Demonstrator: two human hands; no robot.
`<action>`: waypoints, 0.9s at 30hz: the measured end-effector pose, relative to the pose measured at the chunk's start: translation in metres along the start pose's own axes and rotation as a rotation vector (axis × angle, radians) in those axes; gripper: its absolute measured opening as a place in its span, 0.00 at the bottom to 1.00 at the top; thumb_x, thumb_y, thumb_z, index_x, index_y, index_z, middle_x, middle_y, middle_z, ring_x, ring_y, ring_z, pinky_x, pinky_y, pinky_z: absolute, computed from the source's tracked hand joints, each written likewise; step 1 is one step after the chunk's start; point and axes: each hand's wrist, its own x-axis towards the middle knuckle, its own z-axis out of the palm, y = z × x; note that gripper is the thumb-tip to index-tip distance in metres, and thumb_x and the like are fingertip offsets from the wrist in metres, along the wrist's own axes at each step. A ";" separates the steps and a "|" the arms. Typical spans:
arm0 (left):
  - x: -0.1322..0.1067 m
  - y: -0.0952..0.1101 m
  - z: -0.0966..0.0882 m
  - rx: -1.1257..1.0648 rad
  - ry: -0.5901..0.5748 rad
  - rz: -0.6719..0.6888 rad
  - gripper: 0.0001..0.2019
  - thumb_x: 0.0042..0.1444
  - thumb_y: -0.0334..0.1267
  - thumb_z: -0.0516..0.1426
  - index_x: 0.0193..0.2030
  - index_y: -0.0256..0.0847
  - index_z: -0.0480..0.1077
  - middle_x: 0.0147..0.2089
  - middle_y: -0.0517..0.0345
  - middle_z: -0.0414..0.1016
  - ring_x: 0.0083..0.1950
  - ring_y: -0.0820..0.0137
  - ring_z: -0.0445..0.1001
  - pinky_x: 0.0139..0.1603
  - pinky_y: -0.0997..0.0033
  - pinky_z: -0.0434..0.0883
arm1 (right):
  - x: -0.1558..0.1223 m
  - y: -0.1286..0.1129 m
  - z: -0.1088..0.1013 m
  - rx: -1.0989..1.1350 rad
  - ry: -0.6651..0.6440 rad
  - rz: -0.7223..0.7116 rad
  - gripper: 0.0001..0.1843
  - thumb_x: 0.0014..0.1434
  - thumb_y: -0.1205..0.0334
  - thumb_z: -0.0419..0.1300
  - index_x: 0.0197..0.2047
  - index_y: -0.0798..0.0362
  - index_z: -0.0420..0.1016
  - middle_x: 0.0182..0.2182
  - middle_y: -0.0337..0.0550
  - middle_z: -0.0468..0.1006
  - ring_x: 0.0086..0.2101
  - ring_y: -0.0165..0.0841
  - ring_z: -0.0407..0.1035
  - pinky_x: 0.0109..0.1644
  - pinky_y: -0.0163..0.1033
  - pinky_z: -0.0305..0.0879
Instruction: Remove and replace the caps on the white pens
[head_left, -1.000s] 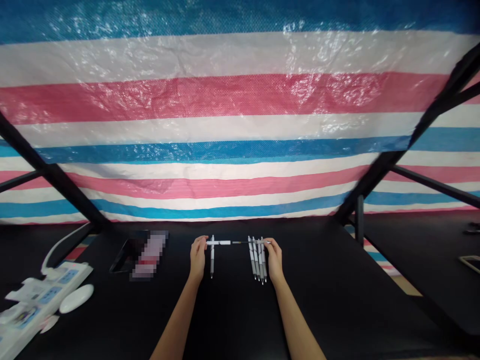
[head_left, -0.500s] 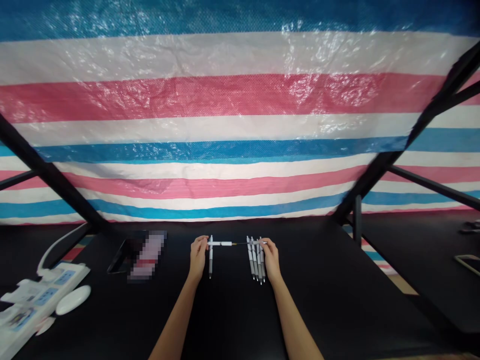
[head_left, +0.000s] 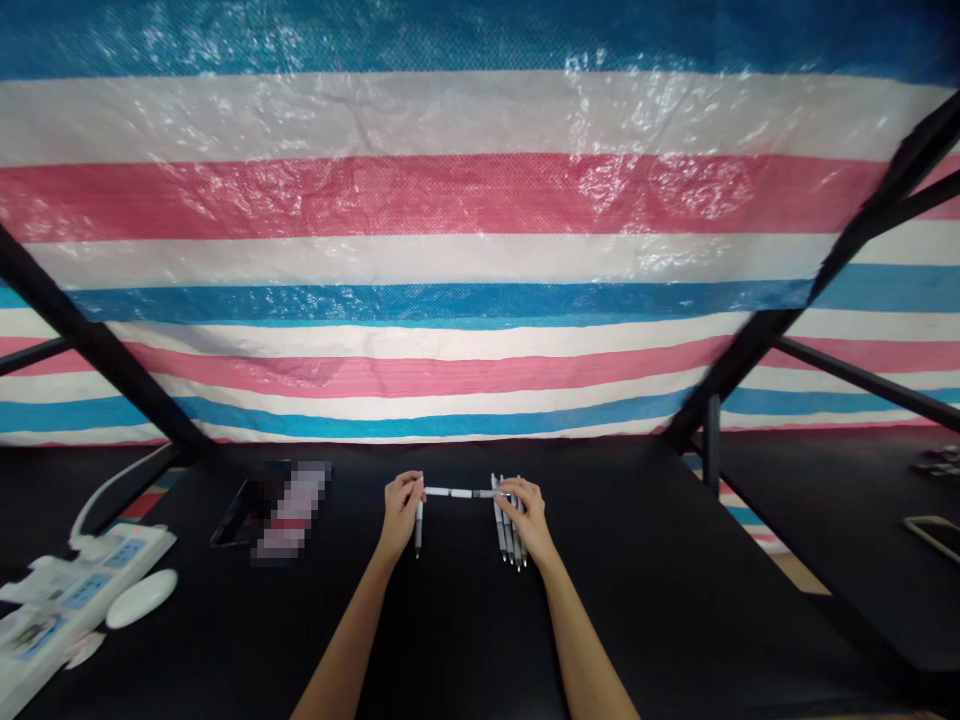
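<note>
A white and grey pen stretches level between my two hands above the black table. My left hand pinches its white end. On the grey front end, the fingers of my right hand are closed near the tip. Below my left fingers lies a single pen, its upper part partly covered by the hand. Several similar pens lie side by side under and beside my right hand, which hides some of them.
On the left are a white power strip, a white oval object and a dark phone beside a blurred patch. Black frame bars slope at both sides. A striped sheet hangs behind the table.
My right hand has moved left, bringing the grey front part over the thin refill up against the white barrel. The gap that showed the refill is closed.
</note>
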 end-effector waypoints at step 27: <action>-0.001 0.001 0.001 0.036 0.030 0.030 0.18 0.55 0.46 0.50 0.19 0.43 0.70 0.43 0.52 0.73 0.49 0.58 0.66 0.53 0.54 0.60 | -0.002 -0.004 -0.001 -0.059 -0.033 0.040 0.14 0.45 0.50 0.64 0.37 0.40 0.78 0.41 0.40 0.77 0.47 0.45 0.62 0.53 0.51 0.50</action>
